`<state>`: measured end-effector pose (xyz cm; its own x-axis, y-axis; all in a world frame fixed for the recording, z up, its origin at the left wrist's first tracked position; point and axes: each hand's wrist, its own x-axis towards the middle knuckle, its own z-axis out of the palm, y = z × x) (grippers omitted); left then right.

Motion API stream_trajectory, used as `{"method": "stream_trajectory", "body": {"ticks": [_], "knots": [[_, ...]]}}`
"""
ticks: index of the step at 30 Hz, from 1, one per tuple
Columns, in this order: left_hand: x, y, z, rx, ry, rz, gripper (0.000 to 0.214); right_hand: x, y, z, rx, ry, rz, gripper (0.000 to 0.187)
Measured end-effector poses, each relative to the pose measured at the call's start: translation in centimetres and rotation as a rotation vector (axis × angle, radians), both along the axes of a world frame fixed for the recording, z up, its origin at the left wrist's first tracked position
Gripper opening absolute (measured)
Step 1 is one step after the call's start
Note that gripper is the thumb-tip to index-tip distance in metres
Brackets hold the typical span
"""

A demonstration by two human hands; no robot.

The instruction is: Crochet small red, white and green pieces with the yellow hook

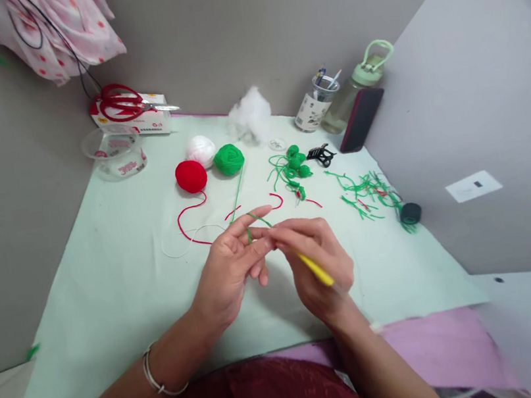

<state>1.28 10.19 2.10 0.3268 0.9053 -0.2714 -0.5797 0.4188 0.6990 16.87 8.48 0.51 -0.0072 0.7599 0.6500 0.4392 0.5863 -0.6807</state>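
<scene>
My left hand (233,267) pinches a strand of green yarn (254,222) between thumb and fingers, with the index finger stretched out. The strand runs back to a green yarn ball (228,159). My right hand (317,261) is closed on a yellow-handled crochet hook (317,271), its tip meeting the yarn at my left fingertips. Both hands hover over the pale green table cover (107,276). A red yarn ball (191,175) and a white yarn ball (201,149) lie beyond them.
Small green crocheted pieces (293,165) and green yarn scraps (367,194) lie to the right, with a black hair clip (321,155). Red scissors (124,103) rest on a box, beside a plastic tub (114,154). White stuffing (250,115), a pen jar (316,103), a bottle (353,86) and a phone (361,119) stand at the back.
</scene>
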Motion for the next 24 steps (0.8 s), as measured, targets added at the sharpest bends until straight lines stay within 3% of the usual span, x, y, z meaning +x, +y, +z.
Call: {"method": "stream_trajectory", "body": {"ticks": [2, 8, 19, 24], "knots": [[-0.29, 0.3, -0.02, -0.068, -0.071, -0.048, 0.036, 0.42, -0.08, 0.0, 0.021, -0.027, -0.019, 0.032], [-0.69, 0.5, 0.4, -0.071, -0.08, -0.029, 0.029, 0.61, 0.73, 0.74, -0.275, 0.45, 0.113, 0.017], [-0.36, 0.18, 0.42, -0.004, -0.022, 0.012, 0.027, 0.57, 0.85, 0.26, -0.388, 0.583, 0.106, 0.016], [-0.19, 0.13, 0.02, 0.031, 0.011, -0.017, 0.028, 0.38, 0.69, 0.04, -0.38, 0.562, 0.194, 0.015]]}}
